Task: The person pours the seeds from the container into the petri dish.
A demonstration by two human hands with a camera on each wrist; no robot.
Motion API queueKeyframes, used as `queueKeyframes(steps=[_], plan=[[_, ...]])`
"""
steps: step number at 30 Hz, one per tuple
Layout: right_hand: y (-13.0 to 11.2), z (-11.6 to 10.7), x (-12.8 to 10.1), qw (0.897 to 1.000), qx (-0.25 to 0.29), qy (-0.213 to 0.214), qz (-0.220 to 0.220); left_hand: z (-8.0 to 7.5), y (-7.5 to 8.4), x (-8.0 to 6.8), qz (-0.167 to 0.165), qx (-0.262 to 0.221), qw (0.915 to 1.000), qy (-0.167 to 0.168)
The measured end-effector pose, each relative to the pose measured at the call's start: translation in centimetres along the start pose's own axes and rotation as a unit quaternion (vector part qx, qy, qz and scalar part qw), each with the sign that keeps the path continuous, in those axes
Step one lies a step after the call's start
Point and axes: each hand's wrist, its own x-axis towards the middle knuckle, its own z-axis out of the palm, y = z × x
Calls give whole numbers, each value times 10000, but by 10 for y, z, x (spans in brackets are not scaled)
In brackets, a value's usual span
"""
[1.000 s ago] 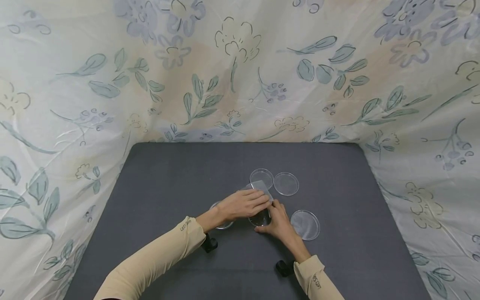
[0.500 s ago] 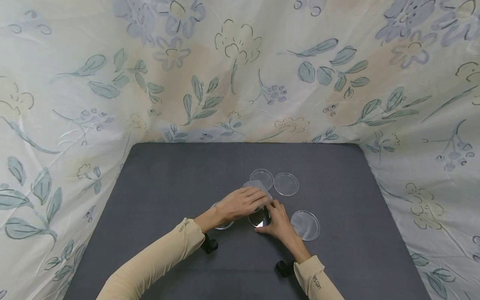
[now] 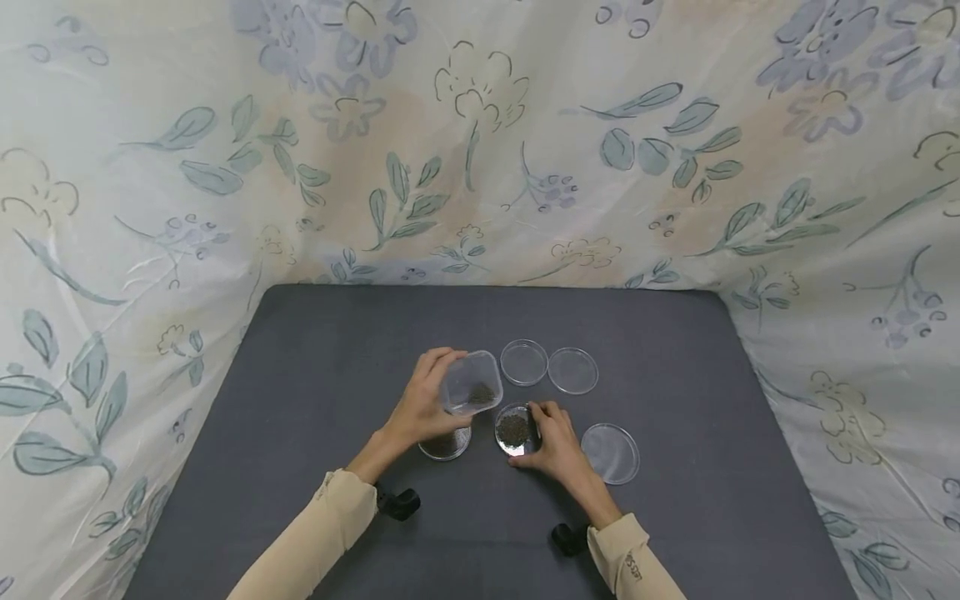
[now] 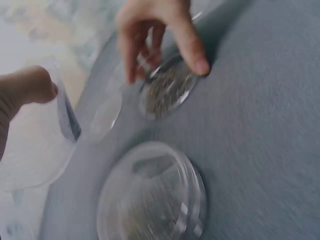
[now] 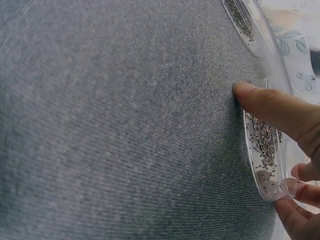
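In the head view my left hand (image 3: pixel 423 404) holds a clear plastic tub (image 3: pixel 460 377) tilted to the right, fingers on its far side and thumb on the near side. A small heap of dark grains (image 3: pixel 482 395) lies in the tub. My right hand (image 3: pixel 561 450) grips the rim of a clear petri dish (image 3: pixel 507 447) on the table, thumb and fingers at opposite sides. Dark grains (image 5: pixel 264 140) cover part of its bottom in the right wrist view. Beneath my left hand stands another petri dish (image 4: pixel 150 192), seemingly lidded, also with grains; the left wrist view is blurred.
Two clear round dishes or lids, a left one (image 3: pixel 523 363) and a right one (image 3: pixel 573 372), lie side by side behind the gripped dish. Another clear round piece (image 3: pixel 611 454) lies right of my right hand. A dark grey cloth (image 3: pixel 337 350) covers the table.
My left hand has moved left and turned the tub back from over the gripped dish, so its inside shows. The dish's grains are now uncovered to view. The right hand stays put.
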Motion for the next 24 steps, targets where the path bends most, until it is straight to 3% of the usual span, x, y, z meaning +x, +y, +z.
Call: queueKeyframes(steps=[4, 8, 11, 16, 24], plan=[[1, 2, -1, 10000, 13, 11, -21, -10, -21, -33, -825, -206, 9924, 886], [2, 3, -1, 10000, -8, 8, -70, -18, -40, -69, -1573, -91, 9706, 1822], [3, 4, -1, 10000, -3, 28, -93, -23, -51, -93, -1957, -69, 9530, 2312], [4, 4, -1, 9999, 8, 24, -103, -21, -62, -121, -2341, -116, 9392, 2511], [0, 5, -2, 9999, -42, -49, -95, -15, -68, -134, -2371, -233, 9371, 2551]])
